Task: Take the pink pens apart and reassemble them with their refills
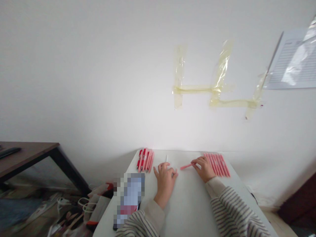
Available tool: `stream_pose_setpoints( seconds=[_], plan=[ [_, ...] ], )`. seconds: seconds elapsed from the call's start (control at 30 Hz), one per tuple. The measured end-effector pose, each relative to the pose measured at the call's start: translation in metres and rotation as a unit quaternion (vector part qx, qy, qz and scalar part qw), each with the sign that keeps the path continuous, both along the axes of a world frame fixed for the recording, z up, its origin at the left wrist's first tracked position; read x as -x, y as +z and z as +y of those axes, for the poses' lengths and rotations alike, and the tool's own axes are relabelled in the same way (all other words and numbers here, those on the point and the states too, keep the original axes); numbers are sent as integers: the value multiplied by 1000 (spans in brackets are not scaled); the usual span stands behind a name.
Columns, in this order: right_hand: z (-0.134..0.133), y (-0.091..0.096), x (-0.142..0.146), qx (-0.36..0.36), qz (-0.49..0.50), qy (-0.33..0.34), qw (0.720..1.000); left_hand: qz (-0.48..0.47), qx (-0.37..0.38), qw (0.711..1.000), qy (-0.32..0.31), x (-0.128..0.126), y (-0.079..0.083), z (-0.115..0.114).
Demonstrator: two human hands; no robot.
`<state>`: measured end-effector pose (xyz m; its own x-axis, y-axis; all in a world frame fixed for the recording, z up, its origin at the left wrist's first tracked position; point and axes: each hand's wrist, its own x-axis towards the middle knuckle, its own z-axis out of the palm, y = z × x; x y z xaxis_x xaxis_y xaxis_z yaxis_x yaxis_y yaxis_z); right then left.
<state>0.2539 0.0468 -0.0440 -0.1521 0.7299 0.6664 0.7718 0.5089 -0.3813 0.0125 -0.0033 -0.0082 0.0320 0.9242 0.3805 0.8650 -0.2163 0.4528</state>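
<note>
On the white table, my left hand is curled around a thin white rod that sticks out beyond the fingers. My right hand pinches one end of a pink pen barrel, which points left toward the other hand. A row of several pink barrels lies side by side just right of my right hand. A bunch of red and pink pens lies at the table's far left corner, left of my left hand.
A blurred flat object lies on the table's left edge. A dark wooden table stands at the left with bags and clutter on the floor. The white wall behind carries yellowed tape and a paper sheet.
</note>
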Motion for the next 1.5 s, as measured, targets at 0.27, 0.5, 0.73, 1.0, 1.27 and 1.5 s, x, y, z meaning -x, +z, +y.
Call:
stream_pose_setpoints(
  seconds=[0.27, 0.5, 0.73, 1.0, 1.27, 1.5],
  plan=[
    [0, 0, 1, -7, -1, -2, 1000, 6, 3, 1000, -1, -1, -2, 2],
    [0, -1, 0, -6, -4, -4, 1000, 4, 0, 1000, 0, 0, -3, 2],
    [2, -3, -1, -4, -5, -3, 1000, 8, 9, 1000, 3, 1, -2, 3],
    [1, -1, -1, 3, 4, -1, 1000, 5, 2, 1000, 8, 1, 1, 1],
    [0, 0, 0, -3, 9, -4, 1000, -3, -8, 999, 36, 5, 9, 0],
    [-2, 6, 3, -9, 11, 14, 1000, -26, 4, 999, 23, 7, 5, 4]
  ],
)
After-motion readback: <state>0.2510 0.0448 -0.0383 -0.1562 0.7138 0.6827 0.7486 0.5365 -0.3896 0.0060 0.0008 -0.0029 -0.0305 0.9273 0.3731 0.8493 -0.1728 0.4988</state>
